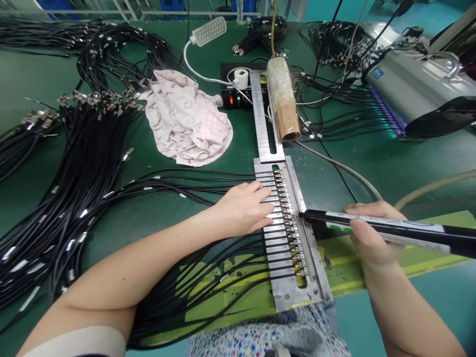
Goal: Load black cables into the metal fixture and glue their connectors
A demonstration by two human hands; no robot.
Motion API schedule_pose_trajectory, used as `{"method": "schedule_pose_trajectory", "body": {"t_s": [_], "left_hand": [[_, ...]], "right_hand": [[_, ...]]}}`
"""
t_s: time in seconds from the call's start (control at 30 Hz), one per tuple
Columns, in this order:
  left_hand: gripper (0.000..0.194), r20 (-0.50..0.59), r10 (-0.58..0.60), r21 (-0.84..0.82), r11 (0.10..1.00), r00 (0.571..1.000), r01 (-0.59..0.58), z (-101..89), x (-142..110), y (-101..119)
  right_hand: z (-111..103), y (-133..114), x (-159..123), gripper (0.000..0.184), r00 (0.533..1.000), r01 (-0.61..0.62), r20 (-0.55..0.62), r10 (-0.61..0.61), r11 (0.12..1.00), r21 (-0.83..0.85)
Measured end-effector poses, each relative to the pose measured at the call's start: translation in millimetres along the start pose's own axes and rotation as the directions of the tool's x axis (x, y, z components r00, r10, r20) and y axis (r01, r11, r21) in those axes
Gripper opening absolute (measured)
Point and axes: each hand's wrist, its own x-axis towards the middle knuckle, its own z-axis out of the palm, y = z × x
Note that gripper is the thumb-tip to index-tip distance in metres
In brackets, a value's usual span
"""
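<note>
My right hand is closed around a thick black pen-shaped tool with a white label and green dots. Its thin tip touches or nearly touches the small metal connectors near the middle of a metal fixture; its exact kind cannot be made out. My left hand lies with fingers stretched over the black cables on the fixture's left side. The cables lie side by side in its slots, their connector ends in a row along the right. Part of the cables is hidden under my left hand and forearm.
Large bundles of black cables cover the left. Beyond the fixture are a crumpled patterned cloth, a second metal fixture, a wrapped handle-like tool, a lamp and a black control box. A silver machine glows violet at right.
</note>
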Motion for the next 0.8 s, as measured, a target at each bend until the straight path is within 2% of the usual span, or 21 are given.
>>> {"method": "schedule_pose_trajectory", "body": {"t_s": [0.07,0.2,0.37,0.8], "left_hand": [[0.032,0.001,0.0,0.001,1.0,1.0,0.0,0.0,-0.1,0.0],[0.033,0.006,0.008,0.0,1.0,1.0,-0.008,0.1,-0.2,-0.2],[0.029,-0.007,0.008,0.01,1.0,1.0,-0.008,0.9,-0.3,-0.6],[0.023,0.0,0.022,0.036,0.999,1.0,-0.022,0.9,0.7,-0.3]], "right_hand": [[0.3,0.0,1.5,0.008,1.0,0.011,-0.016,-0.009,0.996,0.086],[-0.6,0.4,3.7,0.009,0.996,0.024,-0.085,-0.013,0.992,0.122],[0.2,-3.4,3.9,0.006,0.999,0.015,0.033,-0.02,0.989,0.146],[-0.9,-3.2,-0.3,0.01,0.997,0.004,0.077,-0.014,0.99,0.138]]}}
